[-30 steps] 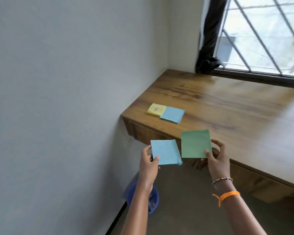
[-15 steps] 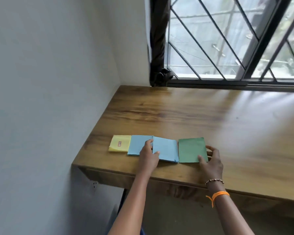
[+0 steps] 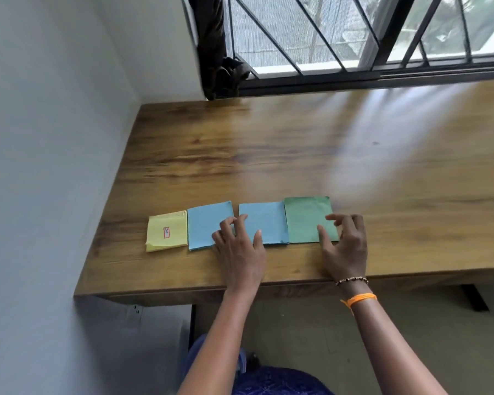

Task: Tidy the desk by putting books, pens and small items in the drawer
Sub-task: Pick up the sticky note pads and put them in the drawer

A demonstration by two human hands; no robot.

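A row of paper pads lies near the front edge of the wooden desk (image 3: 268, 155): a yellow pad (image 3: 167, 235) at the left, a blue pad (image 3: 206, 223), a second blue pad (image 3: 264, 220), and a green pad (image 3: 307, 218) at the right. My left hand (image 3: 238, 246) rests flat with its fingers across the seam between the two blue pads. My right hand (image 3: 344, 243) lies with thumb and fingertips on the green pad's near right corner. No drawer is visible.
A white wall runs along the desk's left side. A barred window (image 3: 354, 38) and a dark bundled curtain (image 3: 217, 52) stand behind the desk. Below the front edge are the floor, a black desk leg (image 3: 474, 297) and blue clothing.
One second ago I held a blue pad and the green pad in the air in front of the desk. They now lie on the desk in the row, with my hands resting on them.
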